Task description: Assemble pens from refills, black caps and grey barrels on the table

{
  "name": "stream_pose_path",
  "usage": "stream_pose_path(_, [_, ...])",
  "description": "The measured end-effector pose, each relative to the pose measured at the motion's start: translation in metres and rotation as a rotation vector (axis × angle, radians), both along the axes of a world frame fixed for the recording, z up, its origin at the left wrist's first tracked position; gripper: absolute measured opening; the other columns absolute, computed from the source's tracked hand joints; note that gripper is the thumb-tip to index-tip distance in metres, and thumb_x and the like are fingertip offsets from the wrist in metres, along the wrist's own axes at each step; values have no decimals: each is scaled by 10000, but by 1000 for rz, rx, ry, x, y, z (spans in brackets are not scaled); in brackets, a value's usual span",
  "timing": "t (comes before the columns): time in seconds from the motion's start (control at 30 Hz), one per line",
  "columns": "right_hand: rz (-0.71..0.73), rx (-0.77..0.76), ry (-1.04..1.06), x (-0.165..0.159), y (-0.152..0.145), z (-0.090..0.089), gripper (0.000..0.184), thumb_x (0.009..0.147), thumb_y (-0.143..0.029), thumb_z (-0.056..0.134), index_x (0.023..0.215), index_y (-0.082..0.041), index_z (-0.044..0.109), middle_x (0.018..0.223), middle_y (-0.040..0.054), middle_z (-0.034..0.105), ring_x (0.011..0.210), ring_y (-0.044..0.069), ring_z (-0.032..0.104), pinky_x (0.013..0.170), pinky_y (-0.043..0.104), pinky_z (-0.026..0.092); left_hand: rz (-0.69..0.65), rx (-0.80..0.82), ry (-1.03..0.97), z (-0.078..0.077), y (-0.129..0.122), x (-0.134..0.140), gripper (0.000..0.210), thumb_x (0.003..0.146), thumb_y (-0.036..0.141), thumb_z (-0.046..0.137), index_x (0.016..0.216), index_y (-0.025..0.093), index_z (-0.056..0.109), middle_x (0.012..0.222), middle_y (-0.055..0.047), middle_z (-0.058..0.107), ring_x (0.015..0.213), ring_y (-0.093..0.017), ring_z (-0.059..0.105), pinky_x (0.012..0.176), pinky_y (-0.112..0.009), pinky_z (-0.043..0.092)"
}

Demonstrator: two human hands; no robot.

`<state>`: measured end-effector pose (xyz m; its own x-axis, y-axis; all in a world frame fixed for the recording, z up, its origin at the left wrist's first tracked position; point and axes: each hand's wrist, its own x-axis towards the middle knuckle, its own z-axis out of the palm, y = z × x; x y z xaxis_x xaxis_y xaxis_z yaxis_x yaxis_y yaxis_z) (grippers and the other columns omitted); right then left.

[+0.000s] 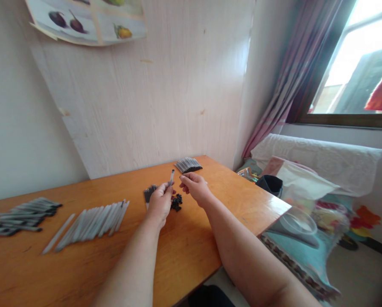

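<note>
My left hand (160, 201) is closed around a slim, translucent pen barrel (172, 175), which points up and has a dark tip. Just to its right, my right hand (194, 187) is closed in a pinch, thumb and forefinger together near the barrel; anything between them is too small to make out. Under and between the hands lies a small heap of black pen parts (176, 203). Beside my left hand sits a dark flat packet (148, 194) with little bits on it, partly covered by the hand.
On the orange wooden table (242, 204), white pen tubes (94, 219) lie in a row at left. Grey pens with dark ends (24, 216) are piled farther left. Another bundle of pens (188, 164) lies near the wall. A cluttered bed (325, 238) stands right.
</note>
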<state>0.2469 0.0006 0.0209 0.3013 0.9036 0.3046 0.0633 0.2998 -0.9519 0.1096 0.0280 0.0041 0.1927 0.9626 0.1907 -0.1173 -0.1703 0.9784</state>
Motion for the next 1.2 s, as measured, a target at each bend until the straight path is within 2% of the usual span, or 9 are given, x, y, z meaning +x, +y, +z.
stream_pose_path(0.13, [8, 41, 87, 2, -1, 3, 289, 784, -442, 598, 842, -159, 601, 651, -8, 607, 492, 60, 473, 480, 189, 367, -92, 86, 62, -7, 0, 3, 246, 757, 280, 669, 984, 198, 719, 833, -44, 700, 716, -143, 593, 629, -213, 419])
stream_pose_path(0.23, [-2, 49, 142, 2, 0, 4, 245, 750, -407, 628, 768, -168, 575, 625, -21, 590, 486, 58, 452, 468, 189, 344, -141, 75, 31, -10, 1, 5, 266, 718, 280, 712, 971, 199, 723, 889, -47, 715, 733, -152, 606, 642, -214, 431])
stream_pose_path(0.33, [-51, 46, 196, 4, 0, 4, 236, 731, -394, 634, 712, -172, 553, 611, -19, 586, 479, 60, 442, 450, 192, 331, -87, 58, 39, -9, 2, 3, 304, 722, 383, 712, 950, 182, 720, 877, -64, 718, 738, -164, 620, 627, -222, 444])
stream_pose_path(0.47, [-161, 53, 325, 11, 3, 4, 226, 713, -380, 632, 694, -174, 540, 599, -23, 567, 449, 58, 419, 417, 193, 322, 52, -47, -8, -4, 5, -2, 413, 806, 508, 583, 960, 138, 685, 856, -102, 710, 711, -171, 646, 584, -244, 472])
stream_pose_path(0.6, [-202, 62, 453, 18, 8, 2, 222, 692, -358, 648, 687, -173, 524, 611, -17, 552, 460, 60, 428, 395, 183, 321, 32, -163, -120, -3, 8, -6, 463, 831, 530, 524, 956, 104, 654, 769, -115, 700, 607, -151, 639, 554, -252, 482])
stream_pose_path(0.73, [-208, 73, 514, 21, 10, 0, 222, 685, -338, 656, 684, -172, 509, 608, -17, 543, 460, 55, 428, 386, 172, 323, -9, -184, -175, -3, 8, -5, 430, 804, 505, 563, 952, 107, 633, 725, -96, 690, 593, -147, 635, 541, -243, 470])
stream_pose_path(0.93, [-203, 34, 507, 22, 11, -4, 192, 684, -318, 634, 685, -164, 520, 613, -7, 557, 465, 60, 448, 389, 172, 348, -27, -145, -216, -4, 7, -4, 347, 679, 375, 726, 912, 144, 612, 779, -49, 684, 657, -121, 629, 614, -236, 472])
stream_pose_path(1.2, [-165, -8, 487, 22, 10, -5, 168, 687, -298, 625, 690, -159, 533, 603, 9, 584, 467, 74, 480, 397, 180, 370, 47, -110, -216, -5, 11, -5, 309, 697, 365, 703, 879, 133, 611, 747, -35, 671, 618, -95, 595, 619, -228, 462])
